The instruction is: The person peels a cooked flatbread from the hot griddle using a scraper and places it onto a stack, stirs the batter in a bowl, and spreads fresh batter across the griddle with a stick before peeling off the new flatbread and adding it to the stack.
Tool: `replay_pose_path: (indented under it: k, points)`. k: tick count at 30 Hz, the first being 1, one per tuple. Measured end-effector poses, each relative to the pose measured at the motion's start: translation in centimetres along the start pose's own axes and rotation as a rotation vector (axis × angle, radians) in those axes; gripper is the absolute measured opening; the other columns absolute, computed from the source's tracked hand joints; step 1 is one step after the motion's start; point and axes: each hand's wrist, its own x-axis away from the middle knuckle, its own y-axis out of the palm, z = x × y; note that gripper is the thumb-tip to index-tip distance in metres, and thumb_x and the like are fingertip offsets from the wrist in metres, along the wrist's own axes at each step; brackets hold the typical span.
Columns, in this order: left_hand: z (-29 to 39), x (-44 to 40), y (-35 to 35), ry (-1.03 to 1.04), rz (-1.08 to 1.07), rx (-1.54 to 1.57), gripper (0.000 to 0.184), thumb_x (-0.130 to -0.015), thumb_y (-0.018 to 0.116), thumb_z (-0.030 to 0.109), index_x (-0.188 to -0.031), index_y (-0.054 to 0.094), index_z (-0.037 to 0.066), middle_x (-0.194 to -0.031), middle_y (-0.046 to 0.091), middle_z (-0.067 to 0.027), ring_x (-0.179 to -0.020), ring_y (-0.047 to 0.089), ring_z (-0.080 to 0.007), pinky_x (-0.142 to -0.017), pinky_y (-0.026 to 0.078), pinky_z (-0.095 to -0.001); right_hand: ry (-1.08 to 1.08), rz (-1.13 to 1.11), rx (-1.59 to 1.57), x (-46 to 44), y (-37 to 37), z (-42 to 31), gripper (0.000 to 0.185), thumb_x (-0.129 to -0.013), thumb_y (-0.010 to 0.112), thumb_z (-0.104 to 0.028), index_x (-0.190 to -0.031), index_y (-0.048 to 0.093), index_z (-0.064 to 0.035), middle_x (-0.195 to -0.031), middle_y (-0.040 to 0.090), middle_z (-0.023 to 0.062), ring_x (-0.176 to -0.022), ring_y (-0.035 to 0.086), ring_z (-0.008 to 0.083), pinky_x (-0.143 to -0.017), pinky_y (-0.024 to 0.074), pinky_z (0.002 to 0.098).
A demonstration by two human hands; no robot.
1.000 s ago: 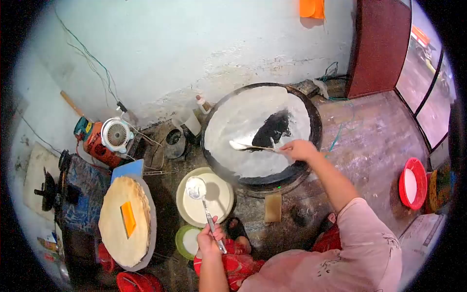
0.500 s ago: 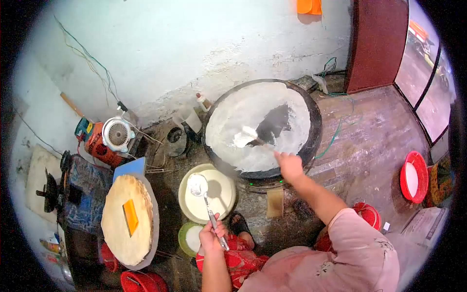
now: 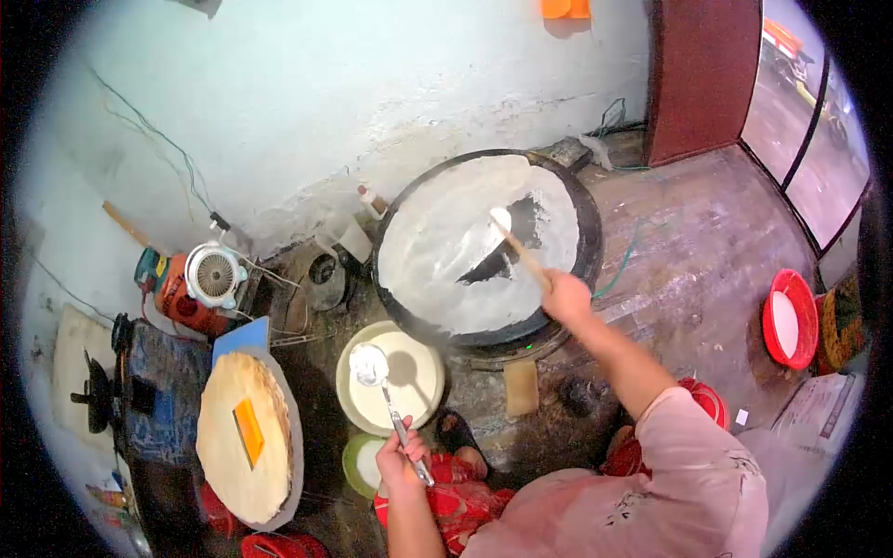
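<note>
My right hand [image 3: 565, 296] is closed round the handle of a wooden spreader [image 3: 523, 251], whose white-coated end rests on the batter. Pale batter [image 3: 437, 242] covers most of a large round black griddle [image 3: 590, 251], with a dark uncovered patch right of its middle. In my left hand [image 3: 402, 458] is the metal handle of a ladle [image 3: 369, 365]. The ladle's bowl, coated white, hangs over a wide basin of batter [image 3: 417, 402]. Below that basin stands a green bowl [image 3: 361, 476] with white contents.
A tall stack of thin round sheets [image 3: 223, 446] with an orange scraper [image 3: 248, 431] on top is at the left. Behind it are a blower [image 3: 214, 275] and a black stove. A red basin [image 3: 807, 321] stands at the right; a bottle [image 3: 372, 202] is behind the griddle.
The spreader's end has moved from the left of the dark patch up and to the right. Batter now covers part of that patch. My left hand still holds the ladle over the basin.
</note>
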Motion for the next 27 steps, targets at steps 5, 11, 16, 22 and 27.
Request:
replay_pose_path:
  k: [5, 11, 16, 22, 27]
  points:
    - [-0.3, -0.1, 0.2, -0.035, -0.029, 0.023, 0.033, -0.092, 0.034, 0.019, -0.110, 0.048, -0.006, -0.073, 0.046, -0.0098, -0.051, 0.040, -0.0141, -0.042, 0.034, -0.0250, -0.280, -0.042, 0.246, 1.9, -0.2, 1.3, 0.039, -0.069, 0.054, -0.007, -0.108, 0.056, -0.0124, -0.081, 0.058, 0.0105, -0.073, 0.059, 0.0298, -0.059, 0.0477, 0.0417]
    - [-0.3, -0.3, 0.4, -0.018, 0.009, -0.021, 0.032, -0.092, 0.037, 0.019, -0.110, 0.048, -0.005, -0.072, 0.047, -0.0093, -0.051, 0.039, -0.0137, -0.042, 0.034, -0.0249, 0.006, 0.106, 0.184, 0.0, -2.3, 1.7, 0.033, -0.070, 0.054, -0.006, -0.101, 0.058, -0.0115, -0.080, 0.057, 0.0113, -0.070, 0.058, 0.0306, -0.059, 0.0477, 0.0413]
    - [-1.1, -0.3, 1.0, 0.020, 0.008, -0.037, 0.036, -0.092, 0.037, 0.020, -0.111, 0.047, -0.009, -0.070, 0.047, -0.0069, -0.050, 0.040, -0.0114, -0.041, 0.035, -0.0236, -0.227, 0.022, 0.222, 2.5, -1.0, 1.7, 0.035, -0.070, 0.054, -0.009, -0.105, 0.053, -0.0102, -0.082, 0.055, 0.0105, -0.068, 0.058, 0.0298, -0.056, 0.0469, 0.0421]
    - [-0.9, -0.4, 1.2, -0.005, 0.021, -0.061, 0.035, -0.092, 0.037, 0.019, -0.112, 0.047, -0.008, -0.069, 0.048, -0.0057, -0.049, 0.039, -0.0112, -0.041, 0.035, -0.0237, 0.044, 0.057, 0.298, -0.7, -4.9, 4.2, 0.031, -0.074, 0.054, -0.011, -0.105, 0.051, -0.0061, -0.085, 0.057, 0.0147, -0.074, 0.060, 0.0325, -0.064, 0.0485, 0.0427]
    - [-1.3, -0.3, 1.4, 0.026, 0.007, -0.030, 0.032, -0.091, 0.037, 0.015, -0.110, 0.047, -0.008, -0.069, 0.049, -0.0073, -0.048, 0.041, -0.0107, -0.039, 0.036, -0.0235, 0.216, -0.089, -0.119, 1.5, -4.3, 6.5, 0.033, -0.082, 0.051, -0.017, -0.112, 0.049, -0.0046, -0.095, 0.059, 0.0197, -0.082, 0.060, 0.0359, -0.072, 0.0474, 0.0458]
